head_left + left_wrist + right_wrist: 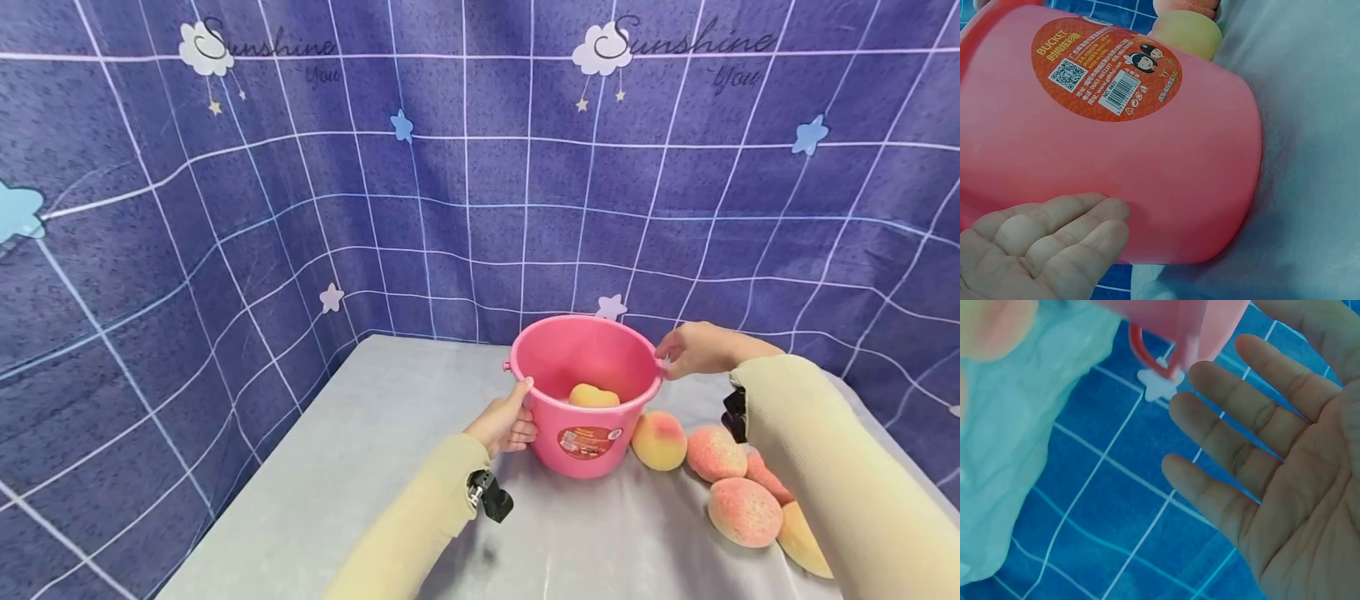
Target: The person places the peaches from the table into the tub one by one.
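Observation:
A pink bucket [588, 425] with an oval orange label [1107, 69] stands upright on the grey-covered table. One yellow fruit [594, 396], peach-like, lies inside it. My left hand [504, 423] holds the bucket's left side, thumb at the rim and fingers along the outer wall; in the left wrist view the thumb is out of sight. At the opposite side, my right hand [693, 348] is beside the rim near a loop-shaped lug [1138, 347], fingers spread and nothing in the palm. A yellow-and-red peach [660, 442] sits right by the bucket's base.
Several pink and yellow fruits, among them a speckled pink one [745, 512], lie on the table [360, 467] at the right, partly hidden by the right sleeve [840, 467]. A blue gridded curtain [480, 167] hangs behind and to the left.

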Available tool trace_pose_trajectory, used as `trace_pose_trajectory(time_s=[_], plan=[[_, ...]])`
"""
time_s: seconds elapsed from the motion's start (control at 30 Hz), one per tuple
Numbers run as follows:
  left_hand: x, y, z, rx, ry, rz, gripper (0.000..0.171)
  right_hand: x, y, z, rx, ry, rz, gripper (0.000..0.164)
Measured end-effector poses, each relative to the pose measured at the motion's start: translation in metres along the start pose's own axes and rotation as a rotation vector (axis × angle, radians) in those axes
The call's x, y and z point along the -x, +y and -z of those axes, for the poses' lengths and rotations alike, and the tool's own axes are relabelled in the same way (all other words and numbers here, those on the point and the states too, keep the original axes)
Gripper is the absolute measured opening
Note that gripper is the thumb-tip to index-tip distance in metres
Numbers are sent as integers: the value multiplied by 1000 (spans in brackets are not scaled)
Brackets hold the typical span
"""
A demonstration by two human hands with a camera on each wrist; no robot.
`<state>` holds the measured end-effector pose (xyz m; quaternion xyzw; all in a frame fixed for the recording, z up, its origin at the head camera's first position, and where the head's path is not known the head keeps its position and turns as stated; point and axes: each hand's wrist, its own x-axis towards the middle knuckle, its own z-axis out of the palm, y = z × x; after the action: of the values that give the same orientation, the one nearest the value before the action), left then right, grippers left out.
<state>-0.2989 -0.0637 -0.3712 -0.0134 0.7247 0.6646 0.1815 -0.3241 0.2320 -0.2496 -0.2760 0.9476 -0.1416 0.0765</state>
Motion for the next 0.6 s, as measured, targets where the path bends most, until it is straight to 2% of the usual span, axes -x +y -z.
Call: trace_pose_trajectory(time_s=[0.1,0.27,0.6], plan=[[-1,1,1,-1,3,4,86,8,7,2,40,-6,-12,38],[-1,3,1,-3,4,-1,86,19,16,0,41,-21,-34,37],[-2,-1,-1,-1,-17,-5,87,39,29,-20,36,-8,-49,39]])
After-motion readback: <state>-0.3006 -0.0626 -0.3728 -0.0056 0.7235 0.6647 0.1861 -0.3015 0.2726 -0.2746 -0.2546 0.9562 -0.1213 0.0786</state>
